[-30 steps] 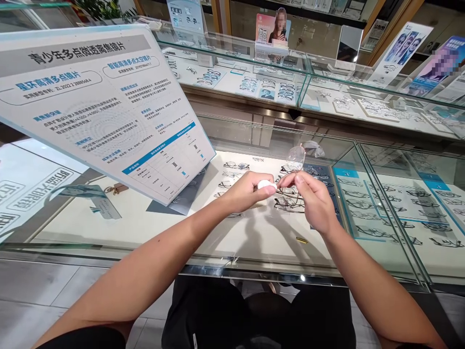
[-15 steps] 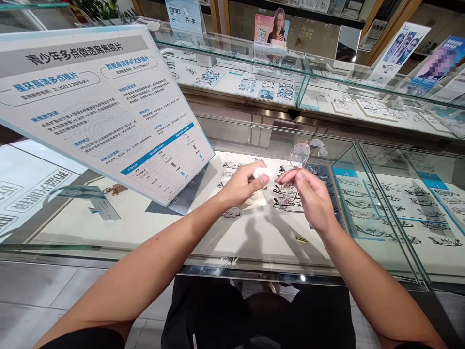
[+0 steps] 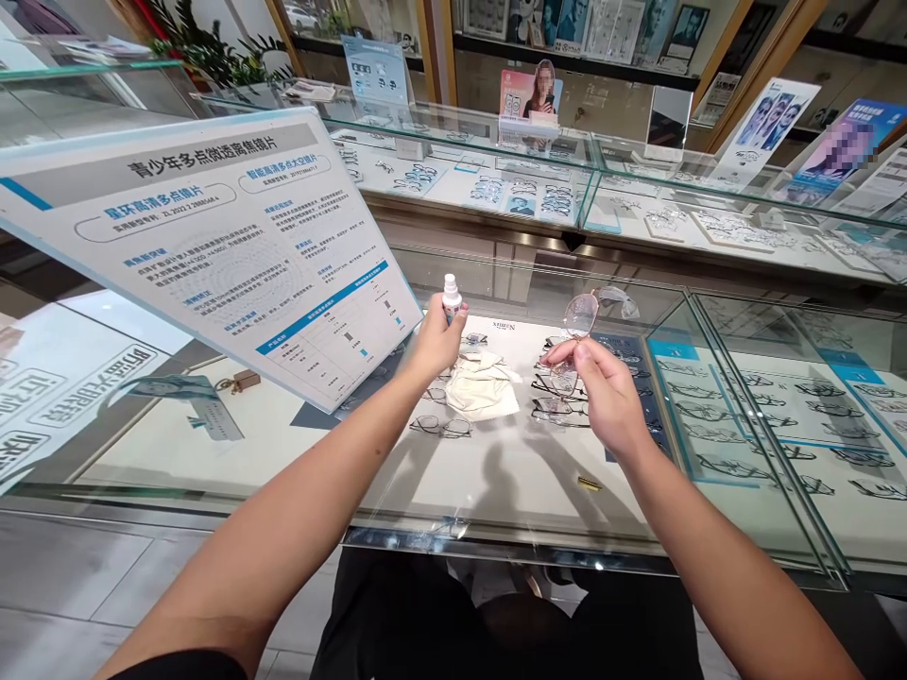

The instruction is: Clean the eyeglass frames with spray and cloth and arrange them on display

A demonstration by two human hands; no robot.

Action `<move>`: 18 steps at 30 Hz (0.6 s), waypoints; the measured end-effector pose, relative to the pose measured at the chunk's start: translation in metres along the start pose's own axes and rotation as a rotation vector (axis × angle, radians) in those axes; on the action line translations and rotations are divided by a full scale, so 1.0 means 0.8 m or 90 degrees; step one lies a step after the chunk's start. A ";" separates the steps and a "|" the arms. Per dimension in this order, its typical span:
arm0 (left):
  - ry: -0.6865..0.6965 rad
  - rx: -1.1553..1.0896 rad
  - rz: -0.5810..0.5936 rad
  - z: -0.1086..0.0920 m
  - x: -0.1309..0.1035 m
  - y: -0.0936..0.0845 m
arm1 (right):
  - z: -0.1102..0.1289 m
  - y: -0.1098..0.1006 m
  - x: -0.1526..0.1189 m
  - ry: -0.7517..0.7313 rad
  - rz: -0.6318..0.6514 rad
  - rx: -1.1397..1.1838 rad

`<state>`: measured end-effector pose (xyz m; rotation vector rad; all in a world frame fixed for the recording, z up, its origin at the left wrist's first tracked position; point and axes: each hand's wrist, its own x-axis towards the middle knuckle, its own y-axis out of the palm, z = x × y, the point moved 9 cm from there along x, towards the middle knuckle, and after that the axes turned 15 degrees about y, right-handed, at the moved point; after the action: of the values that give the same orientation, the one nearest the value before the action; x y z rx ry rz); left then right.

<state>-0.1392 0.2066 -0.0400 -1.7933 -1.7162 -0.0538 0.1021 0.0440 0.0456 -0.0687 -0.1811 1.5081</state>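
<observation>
My left hand [image 3: 437, 340] is wrapped round a small white bottle [image 3: 451, 288], held upright beside the large sign's lower right edge. A pair of thin-rimmed glasses [image 3: 581, 314] is pinched in my right hand [image 3: 601, 373], one round lens raised above the fingers. A clear tag or wrap [image 3: 622, 302] hangs from the frame. Between the hands a crumpled cream cloth [image 3: 483, 385] lies on the glass counter [image 3: 496, 529]. Rows of eyeglasses show through the glass under and beside the cloth.
A large printed sign [image 3: 233, 255] leans over the counter's left part. A folded paper tag [image 3: 213, 411] and a small brown block [image 3: 246, 380] are near it. A gold-coloured piece [image 3: 589, 484] is at the front. Another display case [image 3: 595, 203] stands behind.
My left hand has moved left with the bottle, away from the glasses, and the bottle is now upright. The cream cloth shows more fully. The view has tilted up slightly.
</observation>
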 end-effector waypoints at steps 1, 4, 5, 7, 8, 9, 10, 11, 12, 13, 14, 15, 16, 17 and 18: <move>-0.001 0.003 0.002 0.002 0.000 0.001 | -0.001 0.000 0.000 0.001 0.000 -0.001; -0.009 0.010 0.009 0.006 -0.001 0.003 | -0.002 -0.001 0.001 0.001 0.002 -0.004; -0.011 0.008 0.010 0.007 -0.001 0.003 | -0.002 -0.001 0.001 0.000 0.003 -0.003; -0.015 0.004 0.007 0.006 -0.002 0.003 | -0.002 0.000 0.000 -0.003 0.005 -0.002; -0.018 0.002 0.003 0.004 -0.003 0.002 | -0.002 0.000 0.000 -0.001 0.005 -0.002; -0.021 0.003 -0.003 0.000 -0.004 0.001 | -0.002 0.001 0.000 0.001 0.006 -0.004; -0.020 0.007 -0.013 -0.007 -0.006 -0.001 | -0.002 0.001 0.000 0.003 0.006 -0.006; -0.010 0.017 -0.030 -0.017 -0.009 -0.006 | -0.002 0.001 0.000 0.004 0.005 -0.008; 0.012 0.034 -0.053 -0.033 -0.012 -0.011 | -0.002 0.001 0.000 0.005 0.003 -0.009; 0.048 0.057 -0.085 -0.052 -0.015 -0.020 | -0.002 0.001 -0.001 0.005 0.000 -0.010; 0.101 0.089 -0.120 -0.076 -0.020 -0.029 | -0.001 0.000 -0.001 0.004 -0.003 -0.011; 0.164 0.121 -0.154 -0.102 -0.025 -0.037 | -0.001 -0.001 -0.001 0.004 -0.005 -0.011; 0.229 0.140 -0.165 -0.127 -0.031 -0.041 | -0.001 -0.001 -0.001 0.003 -0.007 -0.012; 0.288 0.147 -0.140 -0.149 -0.035 -0.038 | -0.001 -0.002 0.000 0.003 -0.009 -0.011; 0.338 0.149 -0.078 -0.167 -0.038 -0.029 | -0.001 -0.003 0.000 0.002 -0.009 -0.010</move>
<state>-0.1119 0.1154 0.0614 -1.3482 -1.3801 -0.3364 0.1044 0.0440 0.0449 -0.0832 -0.1905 1.4925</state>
